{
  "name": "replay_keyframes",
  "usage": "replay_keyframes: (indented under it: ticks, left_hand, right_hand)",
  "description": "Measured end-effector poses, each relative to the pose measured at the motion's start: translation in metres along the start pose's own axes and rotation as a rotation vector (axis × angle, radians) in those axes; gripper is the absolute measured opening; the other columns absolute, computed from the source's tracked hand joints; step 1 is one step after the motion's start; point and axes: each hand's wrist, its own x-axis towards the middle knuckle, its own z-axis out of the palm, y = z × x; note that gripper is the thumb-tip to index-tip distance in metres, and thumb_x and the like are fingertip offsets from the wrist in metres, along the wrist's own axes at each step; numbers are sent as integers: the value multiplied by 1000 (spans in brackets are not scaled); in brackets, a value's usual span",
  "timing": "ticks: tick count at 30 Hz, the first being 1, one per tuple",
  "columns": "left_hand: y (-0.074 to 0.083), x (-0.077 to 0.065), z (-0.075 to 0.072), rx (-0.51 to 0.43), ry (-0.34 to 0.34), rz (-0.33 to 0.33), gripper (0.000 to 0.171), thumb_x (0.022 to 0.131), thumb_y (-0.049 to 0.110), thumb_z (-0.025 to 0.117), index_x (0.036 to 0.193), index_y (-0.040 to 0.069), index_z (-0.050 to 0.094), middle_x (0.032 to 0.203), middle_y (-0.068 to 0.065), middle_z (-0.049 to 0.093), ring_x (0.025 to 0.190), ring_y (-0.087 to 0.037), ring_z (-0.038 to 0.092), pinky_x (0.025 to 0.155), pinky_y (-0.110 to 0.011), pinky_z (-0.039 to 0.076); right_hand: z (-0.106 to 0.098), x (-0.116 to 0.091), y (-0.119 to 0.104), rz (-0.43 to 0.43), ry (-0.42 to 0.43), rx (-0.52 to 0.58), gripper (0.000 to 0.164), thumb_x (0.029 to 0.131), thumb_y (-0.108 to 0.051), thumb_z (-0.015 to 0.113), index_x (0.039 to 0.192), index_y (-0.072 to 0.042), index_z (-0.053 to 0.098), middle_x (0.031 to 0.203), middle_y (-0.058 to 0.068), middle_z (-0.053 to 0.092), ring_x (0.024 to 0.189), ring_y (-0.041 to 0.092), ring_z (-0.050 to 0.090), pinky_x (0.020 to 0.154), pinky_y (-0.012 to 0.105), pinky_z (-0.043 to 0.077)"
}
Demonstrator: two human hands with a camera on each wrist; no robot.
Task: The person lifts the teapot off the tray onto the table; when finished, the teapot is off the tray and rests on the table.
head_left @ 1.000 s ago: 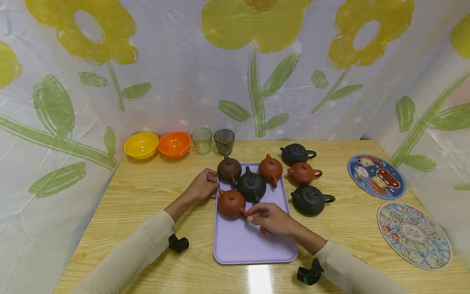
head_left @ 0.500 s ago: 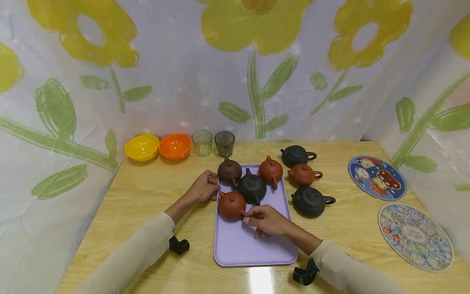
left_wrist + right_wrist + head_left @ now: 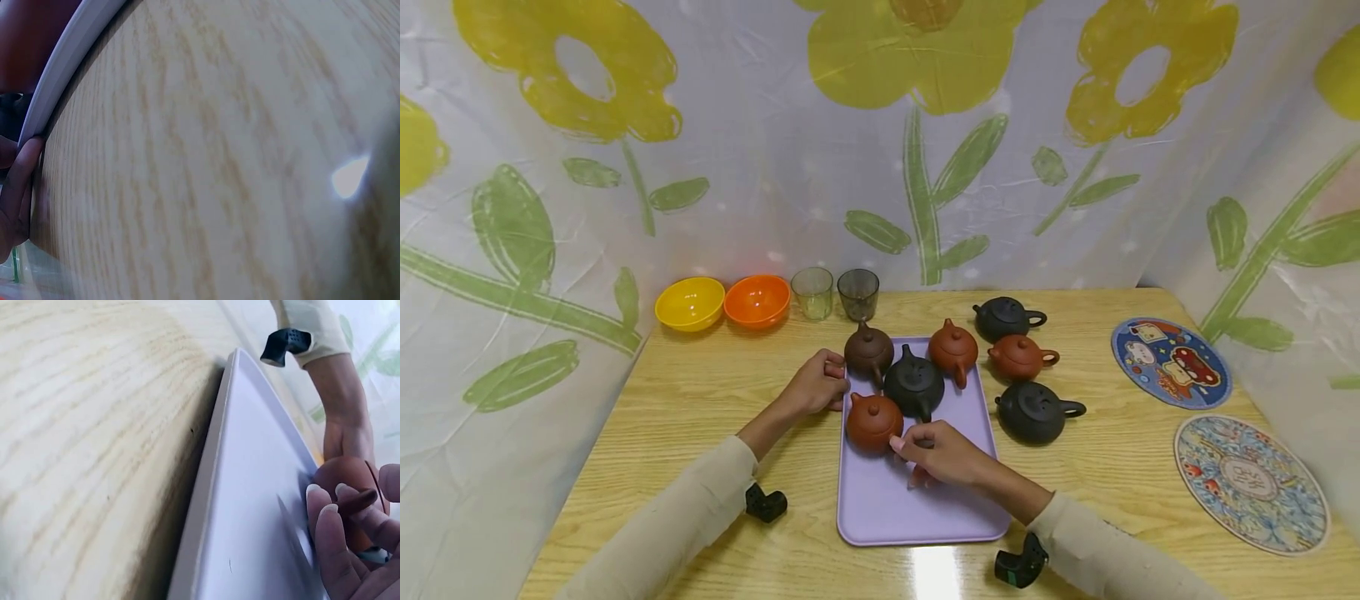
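On a lavender tray (image 3: 887, 512) stand several small teapots. My right hand (image 3: 942, 454) pinches the handle of the nearest one, a reddish-brown teapot (image 3: 871, 427), whose handle points toward the hand. In the right wrist view fingertips surround that handle (image 3: 361, 503), with the teapot body (image 3: 344, 474) just behind. My left hand (image 3: 816, 385) holds the tray's left edge; its fingers pinch the rim (image 3: 59, 75) in the left wrist view. Behind the held teapot sit a black teapot (image 3: 913, 387), a dark brown teapot (image 3: 868, 352) and another reddish-brown teapot (image 3: 953, 348).
Right of the tray, two black teapots (image 3: 1032, 412) and a reddish-brown one (image 3: 1018, 357) stand in a column. Two round patterned mats (image 3: 1251, 483) lie at the far right. Yellow (image 3: 691, 304) and orange bowls (image 3: 757, 302) and two glasses (image 3: 857, 294) line the back left.
My right hand has shifted slightly left and toward the front, and the held teapot's handle has turned a little with it. My left hand stays on the tray's edge.
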Motion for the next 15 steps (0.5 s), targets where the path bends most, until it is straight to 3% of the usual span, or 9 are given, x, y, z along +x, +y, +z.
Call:
replay_keyframes:
  ticks: [6, 15]
  left_hand:
    - [0, -1, 0, -11, -7, -2, 43, 91, -3, 60, 130, -4, 44, 111, -17, 51, 80, -19, 58, 61, -35, 63]
    - [2, -1, 1, -7, -1, -8, 43, 89, -3, 60, 129, -4, 45, 110, -17, 51, 80, -20, 58, 61, -34, 63]
  right_hand:
    - [4, -2, -2, 5, 9, 20, 43, 100, -37, 62, 83, 2, 69, 88, 9, 70, 62, 14, 66, 52, 25, 48]
    - [3, -4, 1, 16, 33, 75, 41, 99, -35, 63, 83, 3, 69, 78, 6, 67, 62, 13, 66, 52, 24, 51]
